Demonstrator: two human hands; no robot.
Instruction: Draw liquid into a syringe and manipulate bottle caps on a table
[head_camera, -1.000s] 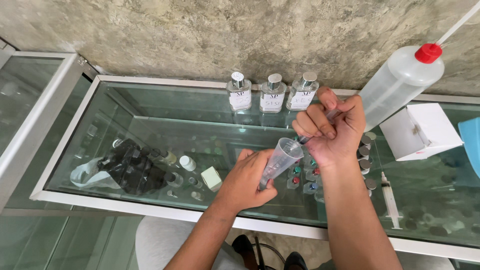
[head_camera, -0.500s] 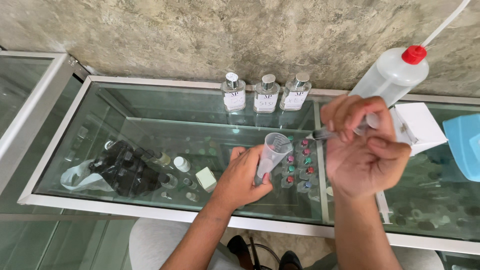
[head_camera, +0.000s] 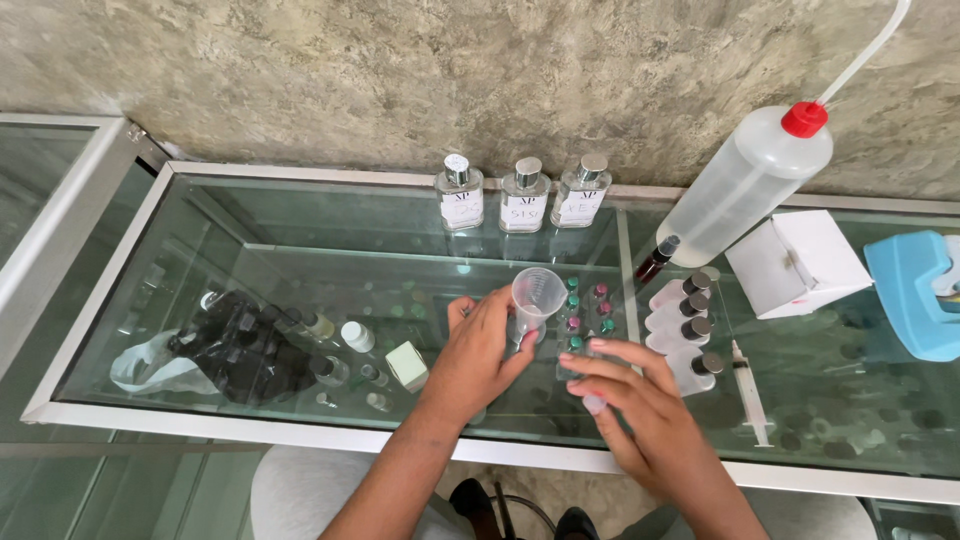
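My left hand (head_camera: 478, 352) is shut on a clear plastic measuring cup (head_camera: 536, 296) and holds it upright just above the glass counter (head_camera: 300, 436). My right hand (head_camera: 632, 402) hovers low to the right of it, fingers spread, its tips over a cluster of small vials with green and pink caps (head_camera: 586, 308). I see nothing held in that hand. A large squeeze wash bottle with a red cap and bent tube (head_camera: 745, 190) stands tilted at the back right, apart from both hands.
Three square perfume bottles (head_camera: 522, 195) line the back wall. A row of dark-capped vials (head_camera: 685, 322), a syringe (head_camera: 750, 396), a white box (head_camera: 800, 262) and a blue object (head_camera: 915, 290) lie right. A black bag (head_camera: 240, 352) sits inside the case.
My right hand let go of the wash bottle, which now rests at the back right, and dropped toward the front edge. The left hand kept the cup and raised it upright.
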